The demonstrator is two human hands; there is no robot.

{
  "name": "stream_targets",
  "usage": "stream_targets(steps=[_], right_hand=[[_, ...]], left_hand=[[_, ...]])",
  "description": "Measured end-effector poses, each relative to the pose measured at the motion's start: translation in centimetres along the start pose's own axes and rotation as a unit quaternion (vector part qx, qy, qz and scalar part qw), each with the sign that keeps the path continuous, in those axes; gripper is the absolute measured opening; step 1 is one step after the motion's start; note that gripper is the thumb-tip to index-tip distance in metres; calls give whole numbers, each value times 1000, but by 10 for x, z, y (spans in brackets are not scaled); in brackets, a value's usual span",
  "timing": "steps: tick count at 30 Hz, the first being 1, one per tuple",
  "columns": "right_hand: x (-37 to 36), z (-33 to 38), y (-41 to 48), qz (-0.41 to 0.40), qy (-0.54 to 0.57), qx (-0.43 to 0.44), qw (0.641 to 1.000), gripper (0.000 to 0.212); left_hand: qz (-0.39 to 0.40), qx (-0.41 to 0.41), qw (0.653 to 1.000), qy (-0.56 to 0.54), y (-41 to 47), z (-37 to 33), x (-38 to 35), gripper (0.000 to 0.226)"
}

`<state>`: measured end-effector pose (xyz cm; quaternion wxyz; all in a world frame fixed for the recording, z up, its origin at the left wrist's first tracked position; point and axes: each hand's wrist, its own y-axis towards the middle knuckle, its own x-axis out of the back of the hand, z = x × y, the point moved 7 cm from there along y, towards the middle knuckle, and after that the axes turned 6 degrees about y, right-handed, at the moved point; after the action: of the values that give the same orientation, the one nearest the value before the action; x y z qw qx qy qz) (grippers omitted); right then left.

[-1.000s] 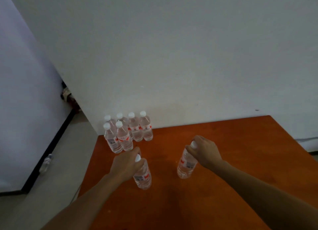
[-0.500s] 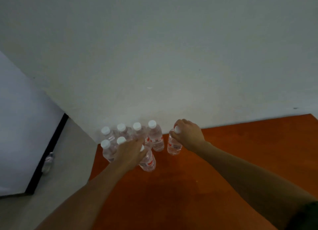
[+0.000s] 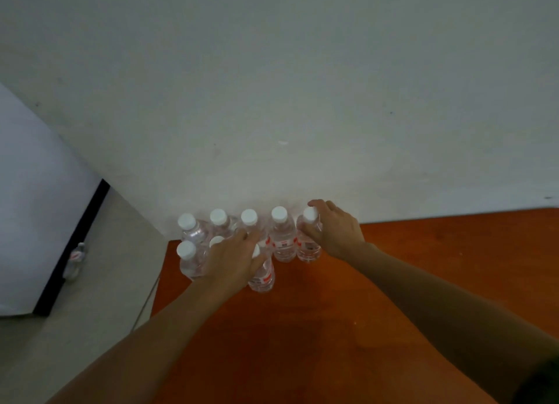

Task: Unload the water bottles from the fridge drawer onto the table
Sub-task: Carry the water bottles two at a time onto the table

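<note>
Several clear water bottles with white caps and red labels [image 3: 283,240] stand grouped at the far left corner of the orange-brown table [image 3: 393,282], against the wall. My left hand [image 3: 233,261] grips the top of a bottle [image 3: 262,278] standing at the right end of the front row. My right hand [image 3: 335,231] holds the neck of another bottle [image 3: 307,246] standing at the right end of the back row, next to the others. The fridge drawer is out of sight.
A pale wall [image 3: 302,101] rises directly behind the table. To the left is grey floor [image 3: 90,313] with a white panel edged in black [image 3: 36,207]. One more bottle [image 3: 74,260] stands on the floor beside that panel.
Both hands carried their bottles away from me toward the wall and set them beside the group; my view tilted up and moved closer.
</note>
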<state>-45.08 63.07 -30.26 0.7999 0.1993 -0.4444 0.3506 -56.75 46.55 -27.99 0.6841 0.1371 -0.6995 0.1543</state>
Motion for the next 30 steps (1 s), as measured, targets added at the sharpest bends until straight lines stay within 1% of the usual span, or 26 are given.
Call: stream_targets(steps=[3, 7, 9, 12, 14, 16, 19, 22, 26, 30], right_hand=[[7, -6, -20, 8, 3, -37, 999, 66], [27, -6, -70, -16, -5, -85, 996, 62], [39, -6, -106, -32, -14, -110, 993, 56], [52, -9, -170, -29, -33, -136, 990, 48], [61, -17, -216, -27, -34, -157, 987, 46], [74, -29, -261, -38, -35, -189, 981, 45], [103, -50, -330, -67, -41, -246, 966, 43], [135, -72, -402, -107, -44, -304, 946, 39], [169, -108, -507, -170, -29, -373, 911, 37], [199, -150, -622, -226, -10, -438, 870, 36]], left_hand=[[-29, -1, 1000, -11, -10, -2, 15, 54], [-62, -49, 997, -10, -33, -19, 35, 41], [-57, -90, 994, -3, -49, -36, 37, 40], [-44, -142, 988, -52, -80, -66, 38, 40], [-28, -175, 982, -65, -98, -92, 36, 41], [-6, -203, 977, -57, -111, -121, 33, 32], [12, -265, 963, -34, -131, -177, 36, 26], [7, -328, 945, -6, -154, -243, 47, 28], [9, -402, 916, 13, -190, -340, 56, 32], [24, -467, 883, 37, -239, -451, 53, 31]])
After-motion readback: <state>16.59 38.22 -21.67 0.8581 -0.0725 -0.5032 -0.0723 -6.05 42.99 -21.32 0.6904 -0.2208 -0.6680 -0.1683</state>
